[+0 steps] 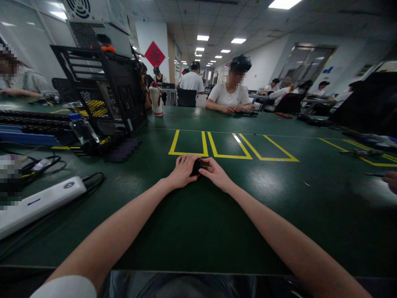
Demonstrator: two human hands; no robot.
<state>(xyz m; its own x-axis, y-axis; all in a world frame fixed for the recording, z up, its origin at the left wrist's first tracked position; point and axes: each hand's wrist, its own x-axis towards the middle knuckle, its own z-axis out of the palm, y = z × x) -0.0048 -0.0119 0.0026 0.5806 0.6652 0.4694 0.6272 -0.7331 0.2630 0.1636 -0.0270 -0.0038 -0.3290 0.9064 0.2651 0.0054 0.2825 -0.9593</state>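
Forearms (124, 225) reach toward 12 o'clock, left hand (183, 171) and right hand (218, 175) gripping a black object (196, 167), which loosened pressure might drop.

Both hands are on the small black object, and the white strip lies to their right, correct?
No: in the head view the white strip lies to the left of the left hand and right hand. Both are on the small black object, as you said.
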